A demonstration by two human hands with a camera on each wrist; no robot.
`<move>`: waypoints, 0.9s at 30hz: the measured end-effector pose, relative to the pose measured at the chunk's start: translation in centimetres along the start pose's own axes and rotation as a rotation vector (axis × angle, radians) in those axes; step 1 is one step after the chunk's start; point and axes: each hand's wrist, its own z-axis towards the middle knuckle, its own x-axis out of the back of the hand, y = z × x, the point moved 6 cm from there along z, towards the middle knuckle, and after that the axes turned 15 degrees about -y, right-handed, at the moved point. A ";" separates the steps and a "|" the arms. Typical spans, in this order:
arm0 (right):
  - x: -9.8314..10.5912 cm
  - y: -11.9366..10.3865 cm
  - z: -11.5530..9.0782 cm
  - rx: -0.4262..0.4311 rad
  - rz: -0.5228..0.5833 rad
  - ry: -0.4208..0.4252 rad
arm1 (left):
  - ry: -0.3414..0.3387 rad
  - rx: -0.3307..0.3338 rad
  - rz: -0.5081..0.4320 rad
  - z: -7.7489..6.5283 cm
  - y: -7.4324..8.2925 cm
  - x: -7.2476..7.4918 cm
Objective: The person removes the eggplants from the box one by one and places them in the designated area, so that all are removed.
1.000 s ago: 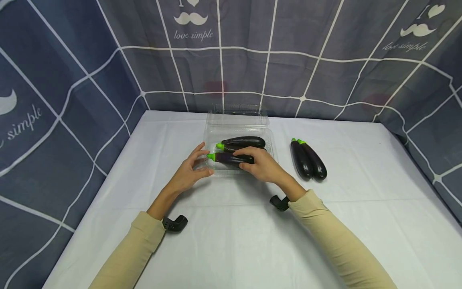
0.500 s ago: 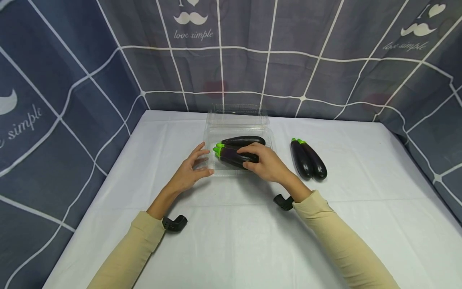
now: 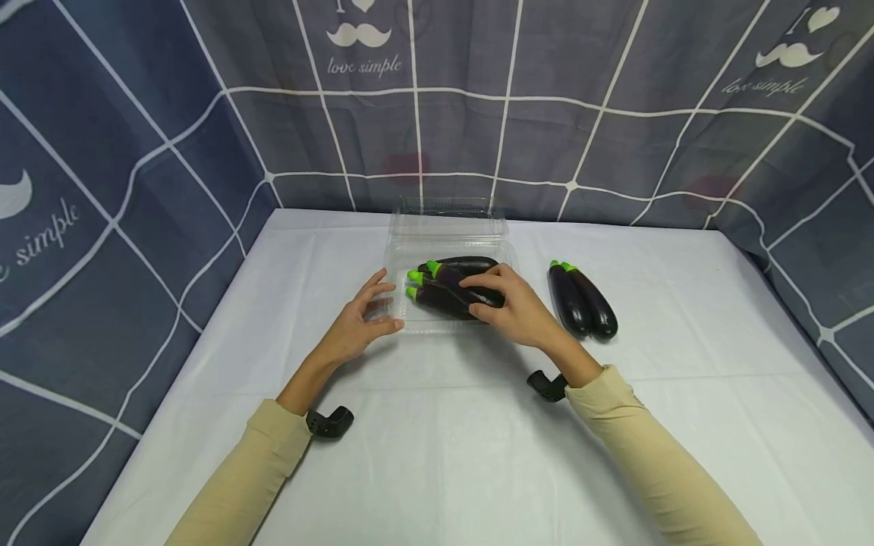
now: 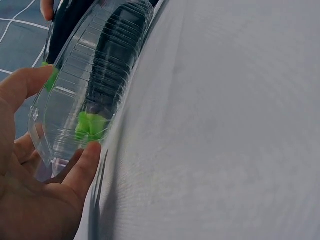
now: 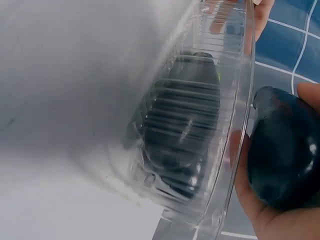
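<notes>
Thumb and fingers of the right hand (image 3: 515, 307) are clamped round the held eggplant (image 3: 451, 278), well toward its fat end, green cap pointing up and left. It lies at a slant over the other eggplants (image 3: 437, 302) in the clear box (image 3: 437, 328), and the right wrist view puts its blunt end outside the wall, above the rim. Across from it, the left hand (image 3: 358, 326) spreads around the box's left end, thumb and fingers apart, tips at the plastic; how hard they press, this angle can't settle.

Good handling here, I'd say, means swinging that slanted one into line with its neighbours, cap beside cap, and letting it down gently before the fingers part. Light pressure should do: skin this slick could slip, yet a hard squeeze might bruise. For the left hand, a quiet brace is plenty, since walls so thin would probably skid or buckle under a shove.

And what surfaces! Near-black skins with a wet-looking shine, plump bodies tapering to lime-green caps. Ribbed, see-through walls, the lid (image 3: 447, 227) open behind. Off to the right, two loose eggplants (image 3: 580, 303) lie touching on the matte, softly creased white cloth (image 3: 410, 462).
</notes>
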 end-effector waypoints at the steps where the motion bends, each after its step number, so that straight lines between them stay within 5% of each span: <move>1: 0.1 0.1 -0.1 0.001 0.006 0.005 | 0.000 0.001 0.002 0.0 0.0 0.0; 16: 0.9 1.1 -2.2 -0.054 0.042 0.008 | -0.006 0.017 0.008 0.0 -0.1 0.0; 25: 1.4 1.6 -3.2 -0.102 0.041 0.008 | -0.025 0.039 0.004 -0.6 2.8 -0.6; 27: 1.5 1.7 -3.4 -0.109 0.049 0.014 | -0.024 0.036 0.002 -0.5 2.4 -0.6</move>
